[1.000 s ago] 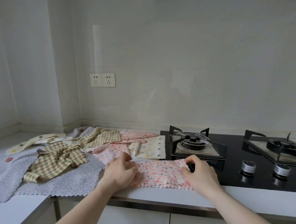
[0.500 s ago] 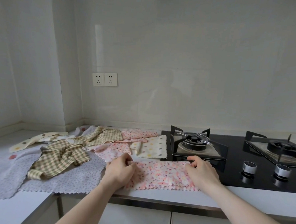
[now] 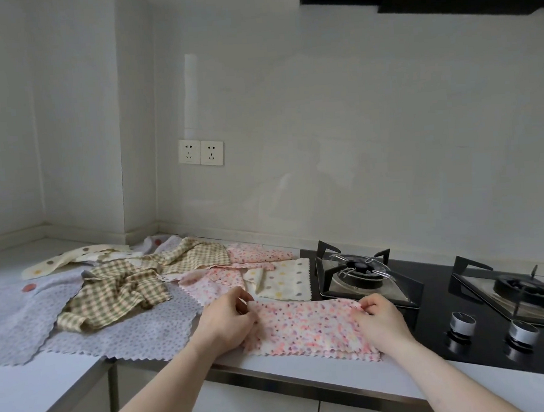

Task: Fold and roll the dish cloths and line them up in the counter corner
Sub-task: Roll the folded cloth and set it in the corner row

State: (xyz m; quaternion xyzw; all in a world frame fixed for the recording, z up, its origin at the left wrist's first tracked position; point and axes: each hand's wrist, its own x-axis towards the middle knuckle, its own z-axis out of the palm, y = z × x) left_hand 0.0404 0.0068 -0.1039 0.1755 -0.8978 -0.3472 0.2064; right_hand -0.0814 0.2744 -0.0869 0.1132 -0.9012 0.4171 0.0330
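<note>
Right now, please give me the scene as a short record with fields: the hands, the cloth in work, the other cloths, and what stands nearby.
left hand: left hand pinches the far left corner of the pink dotted cloth
right hand: right hand pinches its far right corner
cloth in work: flat at the counter's front edge, not rolled
other cloths: checked cloth crumpled on grey cloth; cream dotted cloth beside the stove
nearby: gas stove at right
rolled cloths: none visible

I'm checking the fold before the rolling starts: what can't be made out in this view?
- Head view: the pink dotted cloth's corners are hidden under the left hand and right hand.
- The grey dotted cloth is partly buried under the checked cloth.
- The right burner is cut off by the frame edge.
</note>
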